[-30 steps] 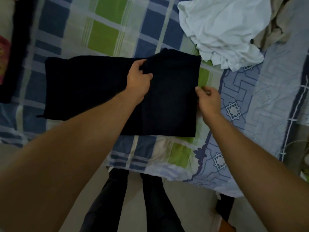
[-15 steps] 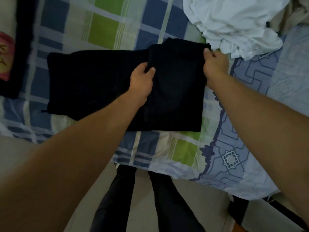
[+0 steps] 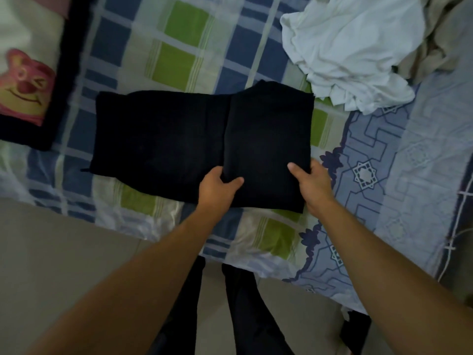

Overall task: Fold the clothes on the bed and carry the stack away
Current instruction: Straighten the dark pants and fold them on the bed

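Note:
A black garment lies flat on the checked bed sheet, its right part folded over into a thicker panel. My left hand grips the near edge of that folded panel at its left corner, thumb on top. My right hand holds the near right corner of the same panel, thumb on the cloth. A crumpled white garment lies in a heap at the far right, and a beige cloth sits behind it.
A cushion with a pink bear face and black border lies at the left. A blue patterned blanket covers the bed's right side. The bed's near edge runs across the middle; below it are floor and my dark trouser legs.
Both hands slid from the far edge and middle of the folded black panel down to its near edge. The garment has stayed in place.

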`<state>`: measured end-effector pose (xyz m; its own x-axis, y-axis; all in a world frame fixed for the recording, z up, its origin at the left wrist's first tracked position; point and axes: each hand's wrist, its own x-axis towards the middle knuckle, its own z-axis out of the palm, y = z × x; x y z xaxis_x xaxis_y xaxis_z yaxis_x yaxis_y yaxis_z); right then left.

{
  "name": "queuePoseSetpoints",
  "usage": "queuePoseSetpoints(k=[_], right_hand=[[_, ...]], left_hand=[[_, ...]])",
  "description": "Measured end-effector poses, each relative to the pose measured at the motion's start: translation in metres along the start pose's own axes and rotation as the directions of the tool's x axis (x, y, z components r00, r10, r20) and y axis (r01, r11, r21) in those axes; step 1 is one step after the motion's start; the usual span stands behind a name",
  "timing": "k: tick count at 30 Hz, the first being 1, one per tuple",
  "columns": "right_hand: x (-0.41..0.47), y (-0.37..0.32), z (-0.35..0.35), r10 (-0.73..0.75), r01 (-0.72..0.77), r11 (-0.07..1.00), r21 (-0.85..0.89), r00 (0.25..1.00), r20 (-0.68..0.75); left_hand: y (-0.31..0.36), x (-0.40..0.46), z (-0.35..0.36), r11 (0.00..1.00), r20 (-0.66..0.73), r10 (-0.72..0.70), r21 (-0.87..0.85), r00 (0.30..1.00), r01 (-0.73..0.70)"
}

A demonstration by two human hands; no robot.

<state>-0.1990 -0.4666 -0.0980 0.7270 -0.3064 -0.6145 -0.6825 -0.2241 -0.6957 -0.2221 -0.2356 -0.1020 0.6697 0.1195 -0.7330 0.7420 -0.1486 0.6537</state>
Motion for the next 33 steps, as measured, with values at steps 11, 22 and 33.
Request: queuePoseSetpoints(k=[11,22,33], right_hand=[[-0.067,-0.09,0.052,-0.355,0.35,0.924,0.153,0.935,0.006],[-0.114,-0.134,0.258,-0.384,0.521,0.834,-0.185,0.787,0.484],[-0.087,-0.091,0.227,-0.373,0.422,0.814,-0.399,0.906,0.198]], left_hand=[[0.032,0.019,-0.082,0.932,-0.002,0.064,-0.358,0.998,-0.061],[0.047,0.058,-0.215,0.628,0.275,0.001,-0.749,0.961,0.213],[0.026,0.083,-0.246,0.997,-0.34,0.066,-0.018,0.938,-0.076]])
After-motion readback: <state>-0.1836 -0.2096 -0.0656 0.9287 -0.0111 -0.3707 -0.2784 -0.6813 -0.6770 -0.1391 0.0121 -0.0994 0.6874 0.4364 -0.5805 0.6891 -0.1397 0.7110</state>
